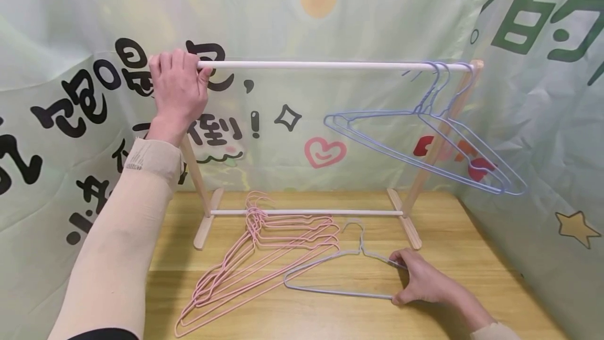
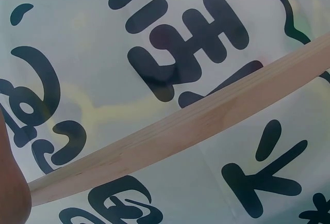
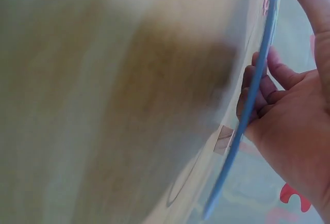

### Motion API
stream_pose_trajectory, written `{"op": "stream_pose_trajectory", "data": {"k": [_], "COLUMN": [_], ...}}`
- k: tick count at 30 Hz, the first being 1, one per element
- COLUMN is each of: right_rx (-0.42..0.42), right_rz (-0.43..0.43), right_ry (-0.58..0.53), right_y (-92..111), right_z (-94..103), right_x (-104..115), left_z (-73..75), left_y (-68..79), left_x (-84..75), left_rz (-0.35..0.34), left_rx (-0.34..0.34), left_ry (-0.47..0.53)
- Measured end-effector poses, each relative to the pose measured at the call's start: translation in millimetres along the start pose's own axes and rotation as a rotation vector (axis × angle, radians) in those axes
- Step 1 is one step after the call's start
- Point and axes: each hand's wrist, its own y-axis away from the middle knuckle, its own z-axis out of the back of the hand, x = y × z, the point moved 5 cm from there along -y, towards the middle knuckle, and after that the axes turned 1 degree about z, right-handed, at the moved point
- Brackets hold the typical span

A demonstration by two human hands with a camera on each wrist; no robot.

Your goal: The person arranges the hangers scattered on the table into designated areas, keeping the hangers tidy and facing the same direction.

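My left hand grips the left top end of a clothes rack, its fingers over the white rail. In the left wrist view, the rack's wooden post runs diagonally past the edge of that hand. My right hand holds a blue-grey wire hanger by its right end, thumb on the bottom bar and fingers at the sloping shoulder. Low over the table, the hanger has its hook pointing toward the rack. The right wrist view shows the hanger's bar crossing in front of the right hand's curled fingers.
Three blue hangers hang at the rail's right end. Several pink hangers lie overlapping on the wooden table, left of the held one. Behind them runs the rack's lower bar between two wooden feet. A printed cloth backs the table.
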Motion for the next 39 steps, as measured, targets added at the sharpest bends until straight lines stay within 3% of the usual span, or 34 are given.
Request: {"op": "stream_pose_trajectory", "data": {"k": [10,18,22,31,39], "right_rx": [-0.104,-0.311,-0.414,-0.567,-0.679], "right_rz": [0.085,0.229,0.307,0.280,0.369], "right_ry": [0.029,0.111,0.164,0.233,0.209], "right_y": [2,6,6,9,12], "right_z": [2.6,9.9,19.3,46.3,71.7], "right_x": [7,19,28,49,67], "left_z": [0.5,0.6,1.0,0.9,1.0], "left_y": [0.9,1.7,1.2,1.0,1.3], "left_x": [-0.6,-0.7,-0.9,-1.6,-1.0], "left_rz": [0.002,0.003,0.003,0.003,0.005], "left_rx": [-0.004,-0.006,-0.012,-0.017,-0.020], "left_ry": [0.004,0.011,0.014,0.018,0.016]}}
